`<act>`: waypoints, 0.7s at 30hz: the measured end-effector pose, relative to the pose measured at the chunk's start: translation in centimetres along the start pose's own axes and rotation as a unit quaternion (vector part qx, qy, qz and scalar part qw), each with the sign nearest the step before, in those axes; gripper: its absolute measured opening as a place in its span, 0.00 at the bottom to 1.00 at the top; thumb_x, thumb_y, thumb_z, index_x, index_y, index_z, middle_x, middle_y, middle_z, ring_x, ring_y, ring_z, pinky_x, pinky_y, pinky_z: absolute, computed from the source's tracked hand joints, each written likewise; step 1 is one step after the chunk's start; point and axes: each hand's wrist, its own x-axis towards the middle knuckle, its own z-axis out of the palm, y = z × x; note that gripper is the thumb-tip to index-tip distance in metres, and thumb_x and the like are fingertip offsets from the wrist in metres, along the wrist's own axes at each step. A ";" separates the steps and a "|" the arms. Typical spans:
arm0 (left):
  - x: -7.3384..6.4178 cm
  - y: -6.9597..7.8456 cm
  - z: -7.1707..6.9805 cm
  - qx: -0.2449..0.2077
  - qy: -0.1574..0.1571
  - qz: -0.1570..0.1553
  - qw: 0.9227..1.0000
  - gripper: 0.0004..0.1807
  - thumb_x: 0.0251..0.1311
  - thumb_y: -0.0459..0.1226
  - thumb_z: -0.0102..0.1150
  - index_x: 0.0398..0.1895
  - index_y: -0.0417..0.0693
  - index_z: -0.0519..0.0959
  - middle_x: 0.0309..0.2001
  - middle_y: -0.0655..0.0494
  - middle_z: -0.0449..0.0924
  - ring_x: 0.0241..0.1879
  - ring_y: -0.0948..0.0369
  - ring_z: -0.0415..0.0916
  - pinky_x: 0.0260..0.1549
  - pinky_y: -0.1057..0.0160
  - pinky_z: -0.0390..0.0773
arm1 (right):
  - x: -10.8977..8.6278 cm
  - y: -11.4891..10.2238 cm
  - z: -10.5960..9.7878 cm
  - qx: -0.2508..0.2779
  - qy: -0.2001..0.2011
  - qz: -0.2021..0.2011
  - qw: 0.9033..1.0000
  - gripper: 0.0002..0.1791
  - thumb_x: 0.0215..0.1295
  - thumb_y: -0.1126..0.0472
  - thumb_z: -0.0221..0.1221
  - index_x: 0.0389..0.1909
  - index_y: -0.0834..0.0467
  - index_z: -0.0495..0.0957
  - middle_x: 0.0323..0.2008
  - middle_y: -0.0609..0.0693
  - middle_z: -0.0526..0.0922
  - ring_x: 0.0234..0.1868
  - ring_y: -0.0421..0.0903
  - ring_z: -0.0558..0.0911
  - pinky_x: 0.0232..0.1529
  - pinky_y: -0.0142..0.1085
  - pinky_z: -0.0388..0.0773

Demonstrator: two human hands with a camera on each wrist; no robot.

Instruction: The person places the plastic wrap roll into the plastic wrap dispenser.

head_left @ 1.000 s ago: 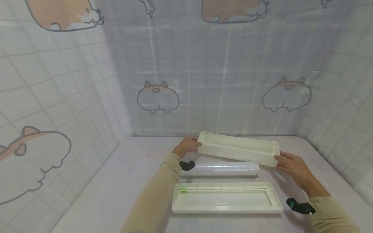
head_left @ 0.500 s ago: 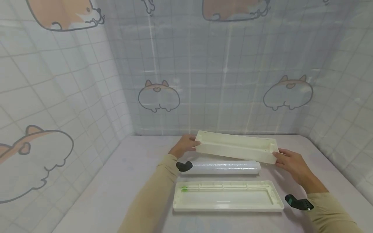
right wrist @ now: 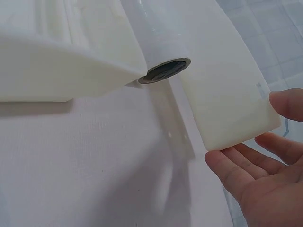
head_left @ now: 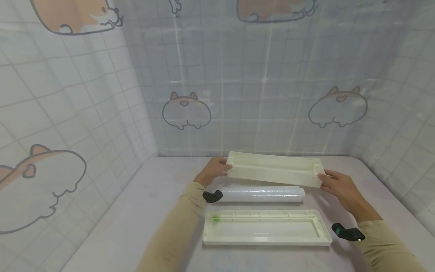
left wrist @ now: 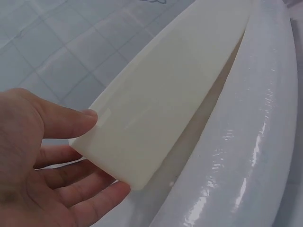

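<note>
A long cream plastic box is held at its two short ends, its hollow side facing up and toward the head camera. My left hand grips the left end, thumb on the long side and fingers at the end wall, as the left wrist view shows. At the other end my right hand holds it the same way, thumb over the side. Just in front of the box lies a roll of clear plastic wrap. Its dark hollow core shows in the right wrist view.
Nearer the front lies a shallow cream lid, inner side up, with a rail and a small green slider at its left end. Patterned curtains enclose the white table at the back and sides.
The box has shifted slightly left, and its right end sits a little higher in the head view. Both hands keep their hold. The roll and lid show only slight shifts with the view.
</note>
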 end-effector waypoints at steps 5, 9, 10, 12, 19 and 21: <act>-0.4 -0.3 -0.3 0.003 0.002 0.003 1.000 0.23 0.66 0.33 0.61 0.60 0.27 0.72 0.54 0.39 0.78 0.55 0.44 0.76 0.51 0.54 0.81 | 0.1 -0.3 0.0 0.004 -0.003 -0.008 1.000 0.45 0.76 0.44 0.51 0.74 0.75 0.47 0.69 0.76 0.61 0.60 0.57 0.77 0.51 0.32 0.80; -1.1 -0.5 -0.5 0.017 0.017 -0.008 1.000 0.23 0.66 0.33 0.62 0.60 0.28 0.73 0.54 0.39 0.77 0.54 0.47 0.77 0.49 0.56 0.82 | 0.2 -0.6 0.4 0.008 -0.010 -0.010 1.000 0.44 0.76 0.45 0.52 0.74 0.75 0.49 0.68 0.76 0.61 0.60 0.57 0.77 0.52 0.34 0.80; -1.2 -0.5 -0.5 0.022 0.021 -0.010 0.999 0.23 0.66 0.33 0.62 0.60 0.28 0.73 0.55 0.39 0.77 0.53 0.47 0.78 0.49 0.56 0.83 | 0.2 -0.6 0.5 0.007 -0.011 -0.009 1.000 0.44 0.76 0.45 0.52 0.74 0.75 0.49 0.68 0.76 0.61 0.61 0.59 0.76 0.53 0.35 0.80; -1.5 -0.6 -0.5 0.030 0.028 -0.018 0.999 0.24 0.66 0.34 0.62 0.61 0.29 0.72 0.55 0.39 0.77 0.53 0.47 0.78 0.48 0.57 0.83 | 0.3 -0.7 0.7 0.004 -0.014 -0.007 1.000 0.44 0.77 0.45 0.51 0.74 0.75 0.49 0.68 0.76 0.61 0.62 0.63 0.75 0.53 0.36 0.80; -2.1 -0.9 -0.9 0.035 0.026 -0.024 0.999 0.25 0.67 0.37 0.62 0.62 0.31 0.72 0.56 0.40 0.77 0.53 0.48 0.78 0.50 0.55 0.82 | 0.5 -0.5 1.0 -0.012 -0.019 -0.003 1.000 0.44 0.77 0.44 0.50 0.75 0.74 0.47 0.69 0.76 0.61 0.65 0.68 0.71 0.56 0.41 0.78; -2.3 -1.0 -1.1 0.031 0.025 -0.024 0.999 0.25 0.67 0.37 0.63 0.62 0.31 0.72 0.56 0.40 0.77 0.53 0.49 0.78 0.51 0.55 0.82 | 0.6 -0.5 1.1 -0.023 -0.024 -0.002 0.999 0.46 0.77 0.43 0.50 0.75 0.74 0.47 0.69 0.76 0.61 0.65 0.68 0.71 0.57 0.45 0.77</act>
